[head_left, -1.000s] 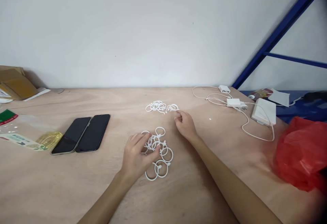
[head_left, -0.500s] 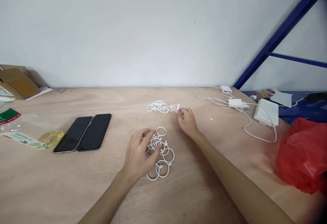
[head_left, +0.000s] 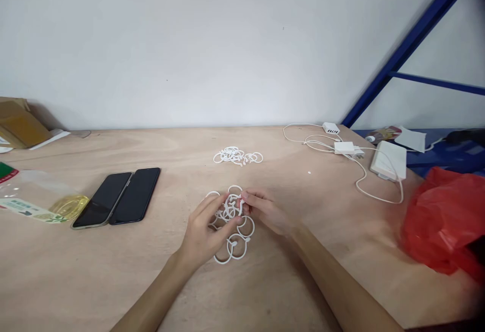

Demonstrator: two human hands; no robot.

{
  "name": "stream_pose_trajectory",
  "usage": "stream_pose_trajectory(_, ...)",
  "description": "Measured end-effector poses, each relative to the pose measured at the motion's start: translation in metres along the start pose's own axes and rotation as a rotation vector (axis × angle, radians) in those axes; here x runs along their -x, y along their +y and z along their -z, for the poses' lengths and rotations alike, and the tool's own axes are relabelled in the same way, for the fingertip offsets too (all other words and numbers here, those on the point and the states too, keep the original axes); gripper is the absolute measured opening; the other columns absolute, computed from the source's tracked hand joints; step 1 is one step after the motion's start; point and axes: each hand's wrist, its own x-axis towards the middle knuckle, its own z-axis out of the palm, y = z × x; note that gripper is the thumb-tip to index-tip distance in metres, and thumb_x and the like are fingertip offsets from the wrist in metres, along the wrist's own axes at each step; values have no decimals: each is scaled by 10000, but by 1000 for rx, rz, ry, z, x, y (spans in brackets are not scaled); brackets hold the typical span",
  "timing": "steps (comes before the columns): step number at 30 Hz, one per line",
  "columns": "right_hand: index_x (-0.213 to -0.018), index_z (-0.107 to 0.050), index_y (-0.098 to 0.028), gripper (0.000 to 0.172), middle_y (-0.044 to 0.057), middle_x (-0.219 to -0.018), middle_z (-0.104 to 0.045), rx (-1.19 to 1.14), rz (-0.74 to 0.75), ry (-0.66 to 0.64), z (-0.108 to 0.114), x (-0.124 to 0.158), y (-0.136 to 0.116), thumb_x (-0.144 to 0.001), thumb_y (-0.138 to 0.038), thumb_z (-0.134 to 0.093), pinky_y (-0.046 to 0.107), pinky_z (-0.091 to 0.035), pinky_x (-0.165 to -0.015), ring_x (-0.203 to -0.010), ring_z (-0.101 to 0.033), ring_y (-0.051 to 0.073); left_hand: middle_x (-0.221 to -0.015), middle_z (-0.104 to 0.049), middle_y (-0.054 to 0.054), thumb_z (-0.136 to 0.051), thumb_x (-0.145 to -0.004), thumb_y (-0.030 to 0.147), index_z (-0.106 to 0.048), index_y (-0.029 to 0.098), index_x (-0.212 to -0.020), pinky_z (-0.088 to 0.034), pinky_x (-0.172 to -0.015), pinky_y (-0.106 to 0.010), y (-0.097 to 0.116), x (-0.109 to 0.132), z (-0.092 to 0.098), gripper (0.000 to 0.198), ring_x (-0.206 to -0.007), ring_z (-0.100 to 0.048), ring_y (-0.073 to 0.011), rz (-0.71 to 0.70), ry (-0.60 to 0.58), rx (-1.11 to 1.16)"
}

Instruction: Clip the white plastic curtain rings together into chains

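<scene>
My right hand (head_left: 267, 211) pinches a white plastic curtain ring (head_left: 241, 207) between thumb and fingertips, just above the near pile. My left hand (head_left: 204, 231) is open, its thumb and fingers spread around the left side of that pile, close to the held ring; whether it touches the ring I cannot tell. Several more white rings (head_left: 238, 257) lie overlapping on the table beneath and between the hands, partly hidden by the left fingers. Farther back lies a second heap of white rings (head_left: 230, 155), with a few at its right side.
Two dark phones (head_left: 135, 195) lie side by side at left, next to a clear plastic packet (head_left: 34, 195). A cardboard box (head_left: 22, 122) sits back left. White chargers (head_left: 344, 148) with cables, a white power bank (head_left: 388, 160) and a red plastic bag (head_left: 443, 221) occupy the right.
My right hand has come back from the far heap to the near pile, bringing a ring. My left hand has stayed by the near pile. The view has shifted slightly.
</scene>
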Motion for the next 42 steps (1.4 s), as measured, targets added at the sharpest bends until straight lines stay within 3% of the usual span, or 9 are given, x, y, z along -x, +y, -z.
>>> stream_pose_trajectory(9,-598,-587,-165,396,-20,-602,-481,2,12,1,-10,2,-4,-790,-510,-611,251,-312,-594,-593,-407,109,-864,-690,-79,-713,-745,371,-601,164,-1108,-520,-684,-320,1,1,1,433,-743,-624,-184,-120,28,-78)
stream_pose_trajectory(14,-591,-570,-172,396,-24,-598,-488,9,63,73,-14,1,0,-800,-507,-602,247,-332,-591,-590,-412,107,-706,-655,-31,-645,-798,339,-656,154,-1029,-490,-600,-271,4,1,-2,297,-611,-573,-142,-21,7,-51)
stream_pose_trajectory(17,-712,-645,-183,278,-28,-659,-542,-58,77,149,-15,0,0,-751,-456,-677,237,-362,-608,-613,-452,99,-662,-625,-4,-623,-810,339,-667,153,-1010,-463,-556,-245,6,1,-2,277,-559,-538,-121,62,-13,-8)
stream_pose_trajectory(20,-835,-693,-203,233,-8,-757,-613,-64,97,143,-16,2,-1,-738,-414,-699,250,-407,-663,-688,-525,114,-649,-600,10,-619,-812,338,-669,158,-1009,-446,-540,-230,6,1,-2,271,-543,-515,-109,96,-32,10)
stream_pose_trajectory(26,-789,-687,-207,181,2,-772,-635,0,174,158,-21,3,-1,-779,-385,-657,272,-438,-695,-735,-564,138,-653,-606,3,-594,-827,333,-684,168,-959,-440,-552,-235,7,1,-1,229,-567,-514,-114,127,-68,11)
stream_pose_trajectory(36,-809,-644,-201,246,6,-723,-624,52,232,289,-32,3,3,-771,-444,-649,280,-463,-626,-650,-572,145,-683,-578,10,-595,-831,348,-668,159,-1058,-458,-588,-227,10,-1,-1,304,-619,-517,-116,274,-123,249)
stream_pose_trajectory(42,-833,-655,-207,216,6,-753,-632,67,257,284,-31,4,3,-788,-417,-639,279,-455,-631,-664,-567,141,-751,-589,2,-620,-821,331,-539,193,-1297,-502,-676,-258,8,2,-3,502,-675,-537,-122,357,-111,371)
